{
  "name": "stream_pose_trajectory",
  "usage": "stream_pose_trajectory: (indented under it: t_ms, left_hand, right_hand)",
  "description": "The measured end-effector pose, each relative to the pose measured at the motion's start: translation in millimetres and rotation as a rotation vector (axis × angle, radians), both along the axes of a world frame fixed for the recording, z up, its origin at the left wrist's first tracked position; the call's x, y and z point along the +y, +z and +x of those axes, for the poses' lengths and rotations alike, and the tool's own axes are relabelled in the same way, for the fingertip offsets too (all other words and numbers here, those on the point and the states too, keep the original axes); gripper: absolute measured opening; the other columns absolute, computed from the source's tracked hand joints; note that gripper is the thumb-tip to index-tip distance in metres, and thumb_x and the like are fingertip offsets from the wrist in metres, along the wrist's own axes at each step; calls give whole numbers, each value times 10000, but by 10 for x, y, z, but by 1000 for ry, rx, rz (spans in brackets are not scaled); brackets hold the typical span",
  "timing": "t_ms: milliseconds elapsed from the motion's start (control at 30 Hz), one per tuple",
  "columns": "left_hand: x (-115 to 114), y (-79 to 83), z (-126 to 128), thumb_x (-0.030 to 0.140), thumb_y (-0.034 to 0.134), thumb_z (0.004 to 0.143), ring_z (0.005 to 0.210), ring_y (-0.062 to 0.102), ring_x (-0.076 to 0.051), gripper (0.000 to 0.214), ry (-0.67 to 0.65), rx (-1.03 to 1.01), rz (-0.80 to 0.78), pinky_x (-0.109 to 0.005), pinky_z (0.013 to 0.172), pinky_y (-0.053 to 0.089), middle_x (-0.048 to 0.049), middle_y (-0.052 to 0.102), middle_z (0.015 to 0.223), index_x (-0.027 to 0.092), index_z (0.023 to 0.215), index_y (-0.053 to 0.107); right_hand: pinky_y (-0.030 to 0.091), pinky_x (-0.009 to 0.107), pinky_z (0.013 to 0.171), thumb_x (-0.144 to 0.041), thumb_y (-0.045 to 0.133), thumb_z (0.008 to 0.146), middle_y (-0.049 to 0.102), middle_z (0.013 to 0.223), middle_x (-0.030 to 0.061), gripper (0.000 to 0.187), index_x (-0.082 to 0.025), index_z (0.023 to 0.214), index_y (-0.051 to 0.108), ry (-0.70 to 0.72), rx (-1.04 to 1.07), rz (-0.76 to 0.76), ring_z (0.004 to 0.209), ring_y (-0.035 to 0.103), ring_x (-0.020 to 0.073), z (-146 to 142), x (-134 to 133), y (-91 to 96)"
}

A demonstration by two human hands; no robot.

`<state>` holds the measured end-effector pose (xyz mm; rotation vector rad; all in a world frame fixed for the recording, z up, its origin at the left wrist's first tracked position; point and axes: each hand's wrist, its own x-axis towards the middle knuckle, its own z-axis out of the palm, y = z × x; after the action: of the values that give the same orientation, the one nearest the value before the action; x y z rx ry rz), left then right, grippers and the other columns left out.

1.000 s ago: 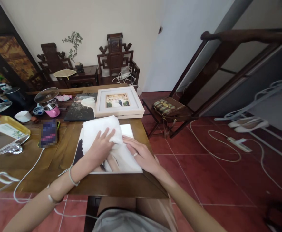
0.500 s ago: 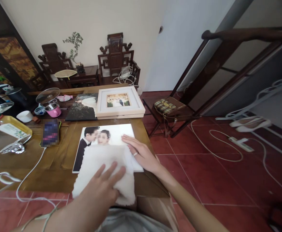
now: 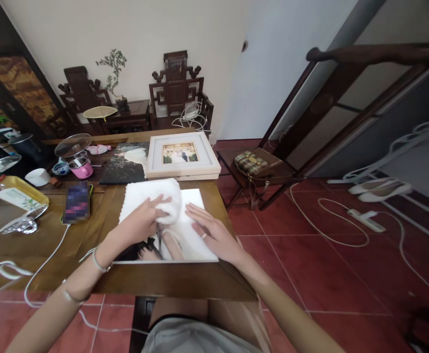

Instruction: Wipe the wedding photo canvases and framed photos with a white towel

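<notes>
A large unframed wedding photo print (image 3: pixel 185 245) lies flat at the near edge of the wooden table (image 3: pixel 89 235). A white cloth (image 3: pixel 151 196) covers the print's far half. My left hand (image 3: pixel 140 221) lies flat on that cloth, fingers stretched out and pressing it down. My right hand (image 3: pixel 214 234) rests open on the right side of the print, palm down, fingers spread, a ring on one finger.
Beyond the print sit a white framed photo (image 3: pixel 181 154) and a dark photo print (image 3: pixel 124 164). A phone (image 3: pixel 76 201) with a white cable, a yellow tray (image 3: pixel 15 193), a pink pot (image 3: pixel 80 168) and bowls stand at left. A chair with a plaid bag (image 3: pixel 253 162) stands right.
My left hand pulled the cloth down to the near edge of the print half a second ago, then pushed it back up to the far half. My right hand stayed in place.
</notes>
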<state>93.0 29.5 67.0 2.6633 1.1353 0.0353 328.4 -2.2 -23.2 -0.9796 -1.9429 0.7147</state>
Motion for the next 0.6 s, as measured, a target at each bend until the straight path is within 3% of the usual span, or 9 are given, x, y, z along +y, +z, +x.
stream_pose_trajectory:
  t_ms: [100,200,467,600]
  left_hand:
    - [73,-111,-7,-86,413,720,1455,238,-301,519,-7,-3,76,-573,1153,238,-111,382,1528,154,1097,676]
    - [-62,-149,-26,-90,415,691,1465,202,-305,553,-10,16,76,-593,1155,225,-97,366,1538,169,1103,678]
    - [-1128,-64,-49,-50,495,652,1470,153,-335,372,-101,46,12,-603,1173,192,-44,268,1578,176,826,734]
    - [-1352,-40,-70,-19,533,692,1465,198,-309,300,-166,3,9,-561,1183,214,-1,261,1578,196,774,724]
  right_hand:
    - [330,520,1152,-320,465,977,516,1437,60,381,-279,1340,571,0,20,-6,1372,422,244,0,-1,15]
    - [329,517,1152,-315,467,976,522,1430,70,384,-274,1343,570,7,20,-8,1370,424,247,1,-3,33]
    - [328,516,1153,-287,460,979,498,1453,56,401,-296,1374,530,-2,11,5,1380,408,239,-10,-16,19]
    - [295,531,1163,-296,447,984,400,1519,59,428,-288,1411,484,-8,-15,31,1417,340,242,-10,-18,-14]
